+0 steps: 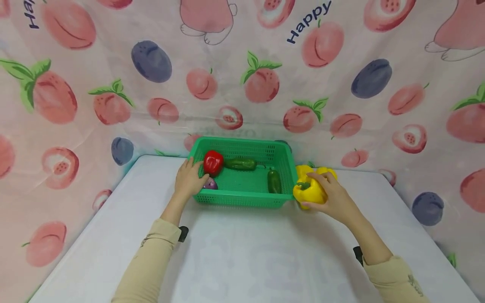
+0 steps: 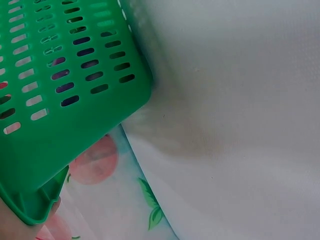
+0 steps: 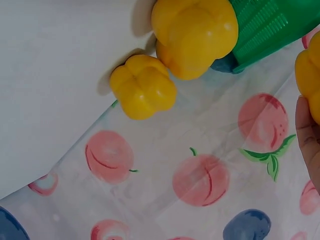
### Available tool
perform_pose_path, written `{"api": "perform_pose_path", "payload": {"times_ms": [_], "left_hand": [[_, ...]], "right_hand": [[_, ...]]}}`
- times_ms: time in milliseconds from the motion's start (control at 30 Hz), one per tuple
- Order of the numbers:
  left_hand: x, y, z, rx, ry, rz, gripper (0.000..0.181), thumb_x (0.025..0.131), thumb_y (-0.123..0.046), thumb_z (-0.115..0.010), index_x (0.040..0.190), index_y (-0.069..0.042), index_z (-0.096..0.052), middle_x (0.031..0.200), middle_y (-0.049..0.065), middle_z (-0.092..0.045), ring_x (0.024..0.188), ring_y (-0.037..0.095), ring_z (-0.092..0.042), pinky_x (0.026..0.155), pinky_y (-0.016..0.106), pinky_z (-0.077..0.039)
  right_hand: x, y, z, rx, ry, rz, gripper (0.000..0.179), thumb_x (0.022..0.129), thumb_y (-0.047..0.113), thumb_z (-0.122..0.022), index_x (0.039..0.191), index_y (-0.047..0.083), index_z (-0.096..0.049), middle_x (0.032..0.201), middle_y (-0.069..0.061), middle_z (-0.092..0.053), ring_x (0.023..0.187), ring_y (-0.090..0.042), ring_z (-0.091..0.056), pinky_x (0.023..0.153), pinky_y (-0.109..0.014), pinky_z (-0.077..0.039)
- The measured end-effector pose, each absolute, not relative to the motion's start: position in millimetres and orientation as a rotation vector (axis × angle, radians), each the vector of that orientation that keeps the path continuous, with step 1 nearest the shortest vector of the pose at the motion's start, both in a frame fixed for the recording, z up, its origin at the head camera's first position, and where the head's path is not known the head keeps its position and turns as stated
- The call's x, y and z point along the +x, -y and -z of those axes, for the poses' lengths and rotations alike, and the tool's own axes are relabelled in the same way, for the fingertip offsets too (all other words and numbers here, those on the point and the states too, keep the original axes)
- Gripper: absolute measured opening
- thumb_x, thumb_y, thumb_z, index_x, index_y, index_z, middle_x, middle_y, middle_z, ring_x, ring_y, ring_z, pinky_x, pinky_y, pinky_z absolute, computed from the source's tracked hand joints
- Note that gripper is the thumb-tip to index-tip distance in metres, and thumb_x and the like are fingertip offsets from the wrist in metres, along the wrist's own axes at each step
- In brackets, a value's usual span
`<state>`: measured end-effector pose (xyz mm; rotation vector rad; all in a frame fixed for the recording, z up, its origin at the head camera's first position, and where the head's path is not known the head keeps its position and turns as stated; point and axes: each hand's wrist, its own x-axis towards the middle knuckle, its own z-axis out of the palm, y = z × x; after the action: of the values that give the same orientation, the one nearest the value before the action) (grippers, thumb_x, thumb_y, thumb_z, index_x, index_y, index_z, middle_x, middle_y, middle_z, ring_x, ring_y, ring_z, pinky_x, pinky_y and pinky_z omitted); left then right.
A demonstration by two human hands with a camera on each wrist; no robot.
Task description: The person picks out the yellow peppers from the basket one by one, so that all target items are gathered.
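Note:
A green plastic basket (image 1: 242, 200) stands at the back of the white table. My left hand (image 1: 187, 179) grips its left rim, the thumb on the inner side; only part of that hand (image 2: 17, 225) shows in the left wrist view. Just outside the basket's right end, my right hand (image 1: 335, 202) holds a yellow bell pepper (image 1: 312, 193) with a green stem. The held pepper (image 3: 311, 75) is cut off at the edge of the right wrist view. Two more yellow bell peppers, a large one (image 3: 195, 37) and a smaller one (image 3: 142, 87), lie by the basket.
Inside the basket are a red bell pepper (image 1: 213, 163), a long green pepper (image 1: 240, 164), a shorter green pepper (image 1: 274, 181) and a purple vegetable (image 1: 210, 184) partly hidden by the left hand. A fruit-print cloth (image 1: 235, 92) hangs behind the white table (image 1: 242, 252).

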<state>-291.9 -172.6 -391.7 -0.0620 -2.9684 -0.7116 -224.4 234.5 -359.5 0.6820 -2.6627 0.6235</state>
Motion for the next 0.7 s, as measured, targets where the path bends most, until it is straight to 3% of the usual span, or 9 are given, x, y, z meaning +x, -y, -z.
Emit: {"api": "perform_pose_path", "payload": {"times_ms": [267, 500, 700], "left_hand": [[-291, 172, 391, -0.062, 2.963, 0.707, 0.057, 0.094, -0.032, -0.05, 0.142, -0.005, -0.039, 0.154, 0.027, -0.018, 0.143, 0.043, -0.012, 0.117, 0.055, -0.014], [-291, 171, 392, -0.077, 2.96, 0.696, 0.057, 0.094, -0.033, -0.049, 0.142, -0.004, -0.039, 0.153, 0.028, -0.019, 0.143, 0.044, -0.013, 0.117, 0.055, -0.014], [-290, 173, 391, -0.086, 2.954, 0.69, 0.057, 0.094, -0.032, -0.05, 0.142, -0.004, -0.039, 0.153, 0.028, -0.019, 0.142, 0.044, -0.013, 0.117, 0.055, -0.014]], "right_hand": [[-227, -242, 364, 0.676, 2.593, -0.633, 0.072, 0.071, 0.025, -0.082, 0.13, 0.004, -0.047, 0.126, -0.02, -0.053, 0.107, -0.038, -0.052, 0.085, -0.058, -0.051], [-230, -255, 365, 0.533, 2.584, -0.623, 0.067, 0.075, 0.028, -0.079, 0.129, 0.005, -0.046, 0.118, -0.02, -0.051, 0.092, -0.037, -0.055, 0.076, -0.056, -0.054], [-229, -261, 368, 0.412, 2.615, -0.668, 0.064, 0.082, 0.033, -0.071, 0.13, 0.001, -0.043, 0.114, -0.021, -0.049, 0.092, -0.038, -0.054, 0.078, -0.057, -0.052]]}}
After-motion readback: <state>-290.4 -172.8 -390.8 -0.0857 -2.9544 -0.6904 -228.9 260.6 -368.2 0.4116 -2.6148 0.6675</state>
